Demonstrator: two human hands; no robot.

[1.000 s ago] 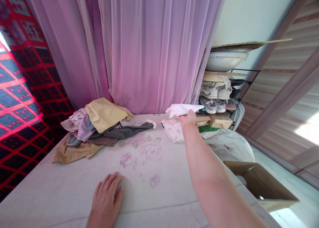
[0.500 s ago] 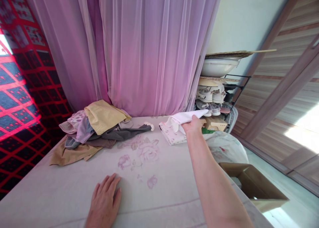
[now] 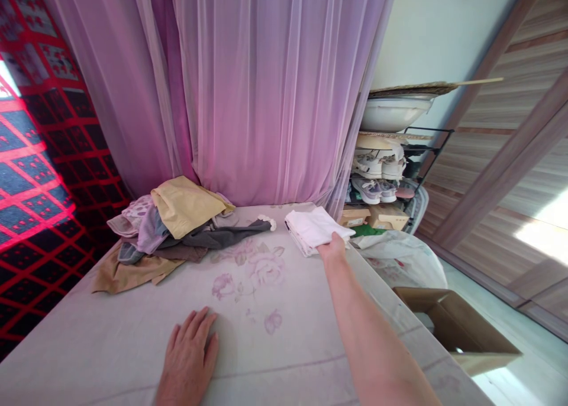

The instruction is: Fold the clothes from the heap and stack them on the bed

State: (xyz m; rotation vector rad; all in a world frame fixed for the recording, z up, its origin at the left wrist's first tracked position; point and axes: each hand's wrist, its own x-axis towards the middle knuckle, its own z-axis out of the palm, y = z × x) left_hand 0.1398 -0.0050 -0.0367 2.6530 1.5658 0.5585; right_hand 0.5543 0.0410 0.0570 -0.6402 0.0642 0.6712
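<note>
My right hand (image 3: 332, 249) reaches far across the bed and rests at the near edge of a folded white cloth (image 3: 316, 226), which lies on a small stack of folded cloth at the bed's far right. Its fingers are hidden under the hand's back. My left hand (image 3: 190, 355) lies flat and open on the flowered sheet (image 3: 266, 311) near me. A loose heap of clothes (image 3: 177, 228), yellow, grey, lilac and tan, sits at the far left of the bed.
Pink sheer curtains (image 3: 248, 86) hang behind the bed. A shoe rack (image 3: 386, 169) with a basin on top stands at the right. A white plastic bag (image 3: 399, 258) and an open cardboard box (image 3: 457, 329) lie on the floor beside the bed.
My right hand carried the white cloth through the air and lowered it onto the folded stack. The left hand stayed put.
</note>
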